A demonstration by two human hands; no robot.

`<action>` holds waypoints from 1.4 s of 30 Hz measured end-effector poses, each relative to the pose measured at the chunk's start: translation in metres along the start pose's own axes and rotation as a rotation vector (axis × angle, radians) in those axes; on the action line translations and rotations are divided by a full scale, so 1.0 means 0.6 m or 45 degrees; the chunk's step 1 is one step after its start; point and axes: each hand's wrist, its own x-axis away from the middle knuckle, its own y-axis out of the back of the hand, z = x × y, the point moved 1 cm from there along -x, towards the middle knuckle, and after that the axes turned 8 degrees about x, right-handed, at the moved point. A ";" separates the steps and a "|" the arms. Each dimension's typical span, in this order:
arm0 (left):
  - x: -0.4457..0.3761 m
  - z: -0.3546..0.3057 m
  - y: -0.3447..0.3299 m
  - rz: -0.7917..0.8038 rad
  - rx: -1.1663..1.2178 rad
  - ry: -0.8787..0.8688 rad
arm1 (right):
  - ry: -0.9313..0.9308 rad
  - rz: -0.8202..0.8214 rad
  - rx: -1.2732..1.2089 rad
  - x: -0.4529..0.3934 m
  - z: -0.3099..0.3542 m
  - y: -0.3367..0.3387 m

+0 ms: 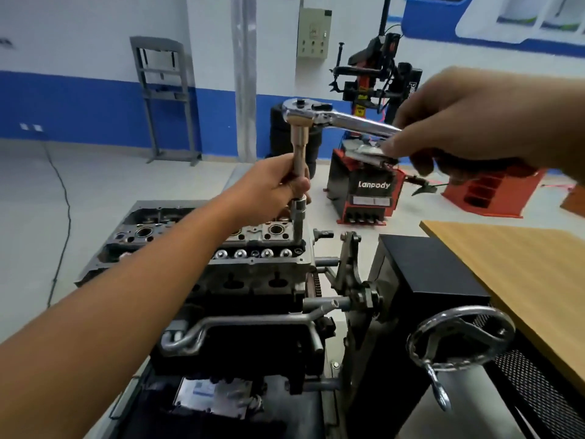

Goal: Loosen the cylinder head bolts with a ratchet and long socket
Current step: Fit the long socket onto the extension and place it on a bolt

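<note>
A bare cylinder head (253, 239) sits on top of an engine block held in a stand. A long socket (298, 217) stands upright on the head's right end, its tip down in a bolt hole. My left hand (272, 185) is wrapped around the extension shaft above the socket. A chrome ratchet (335, 118) sits on top of the shaft, its handle pointing right. My right hand (474, 125) grips that handle. The bolt under the socket is hidden.
The engine stand's hand wheel (459, 340) is at the lower right, beside a black box (427, 264) and a wooden tabletop (522, 274). A red and black tyre changer (370, 185) stands behind. A grey press frame (164, 99) is against the far wall.
</note>
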 end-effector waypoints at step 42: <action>-0.037 -0.013 -0.062 -0.092 0.889 -0.100 | -0.039 -0.314 0.279 -0.050 0.102 -0.131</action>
